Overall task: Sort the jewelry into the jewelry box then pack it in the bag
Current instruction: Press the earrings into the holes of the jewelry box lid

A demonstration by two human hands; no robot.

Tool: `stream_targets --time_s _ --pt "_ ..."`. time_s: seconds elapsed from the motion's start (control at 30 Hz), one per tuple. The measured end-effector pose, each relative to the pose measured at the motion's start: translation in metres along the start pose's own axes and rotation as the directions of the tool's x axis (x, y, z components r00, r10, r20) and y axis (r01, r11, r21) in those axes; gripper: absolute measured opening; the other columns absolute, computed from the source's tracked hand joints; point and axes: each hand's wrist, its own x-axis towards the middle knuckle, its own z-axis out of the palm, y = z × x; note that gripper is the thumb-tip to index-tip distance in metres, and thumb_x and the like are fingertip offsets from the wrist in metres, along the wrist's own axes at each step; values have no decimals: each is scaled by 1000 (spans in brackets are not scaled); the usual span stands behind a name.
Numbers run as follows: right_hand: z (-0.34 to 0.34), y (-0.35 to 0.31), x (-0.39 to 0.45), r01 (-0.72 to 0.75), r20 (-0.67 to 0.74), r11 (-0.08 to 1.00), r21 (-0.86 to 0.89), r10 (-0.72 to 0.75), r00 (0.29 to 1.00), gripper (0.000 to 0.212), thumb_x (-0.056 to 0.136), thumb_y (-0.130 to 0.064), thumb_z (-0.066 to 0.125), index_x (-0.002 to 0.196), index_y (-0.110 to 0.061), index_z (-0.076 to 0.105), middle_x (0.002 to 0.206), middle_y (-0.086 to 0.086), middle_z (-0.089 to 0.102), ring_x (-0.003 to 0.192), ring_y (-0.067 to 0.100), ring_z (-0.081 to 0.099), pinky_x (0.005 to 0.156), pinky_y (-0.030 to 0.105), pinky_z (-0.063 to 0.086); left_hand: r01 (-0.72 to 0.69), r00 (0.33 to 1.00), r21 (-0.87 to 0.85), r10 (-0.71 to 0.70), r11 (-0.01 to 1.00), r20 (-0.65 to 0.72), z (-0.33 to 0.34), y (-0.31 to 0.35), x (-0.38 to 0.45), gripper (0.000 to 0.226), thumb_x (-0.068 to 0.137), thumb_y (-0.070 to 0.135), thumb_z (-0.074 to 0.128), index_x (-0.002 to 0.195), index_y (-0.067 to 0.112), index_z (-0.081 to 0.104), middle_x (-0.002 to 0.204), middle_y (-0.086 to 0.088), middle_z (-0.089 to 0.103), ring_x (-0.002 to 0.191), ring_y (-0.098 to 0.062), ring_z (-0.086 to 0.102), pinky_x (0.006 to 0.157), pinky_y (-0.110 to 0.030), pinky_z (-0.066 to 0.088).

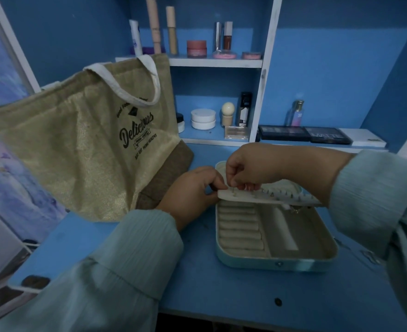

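Left hand (193, 188) pinches the earring panel (257, 198) corner over the open jewelry box (274, 236). Right hand (252, 168) pinches something tiny at its holes; keep panel steady, push straight.

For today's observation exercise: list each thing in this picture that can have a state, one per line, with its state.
Jewelry box: open, flat on the desk.
Earring panel: lifted above the box tray, studs pushed through it.
Bag: upright, leaning, beside the box.
Left hand: pinching the panel's corner.
Right hand: fingertips pinched at the panel's studs.
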Motion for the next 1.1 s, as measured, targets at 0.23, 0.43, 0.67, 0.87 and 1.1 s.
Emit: stream_targets --time_s 0.23,0.43,0.67,0.87,1.1 --pt "1 -2 3 18 17 998 -63 -17 1000 5 88 -14 60 87 -14 65 75 -1 62 58 6 57 51 10 48 19 1000 19 -19 1000 -10 1 0 -1 10 70 9 75 75 12 67 78 18 53 75 9 50 72 -7 39" --pt "-6 0 2 -4 54 1000 -13 5 999 9 92 -12 53 97 -11 61 75 -1 63 61 9 60 54 13 52 36 999 17 -36 999 -22 2 3 -1 12 71 5 77 76 10 68 79 15 54 77 9 52 73 -1 37" --pt "-7 -6 4 20 108 989 -144 -4 994 15 92 -16 51 96 -10 64 84 2 65 59 6 59 55 12 50 52 998 11 -52 999 -24 1 5 -1 10 71 6 76 74 10 67 79 8 58 74 8 52 70 -4 39" --pt "-6 -10 9 46 147 973 -225 -12 989 22 93 -15 48 74 -22 56 72 -4 58 53 4 56 55 15 48 102 995 7 -102 995 -19 -1 11 -1 11 74 9 76 73 14 66 77 12 56 75 4 51 71 -9 41" --pt "-21 7 0 20 23 1000 -23 -19 1000 11 93 -21 54 100 -19 62 82 -5 57 67 8 57 62 18 52 194 980 -65 -196 979 -30 -2 19 0 18 78 12 72 74 25 60 75 16 56 78 9 52 69 -4 39"
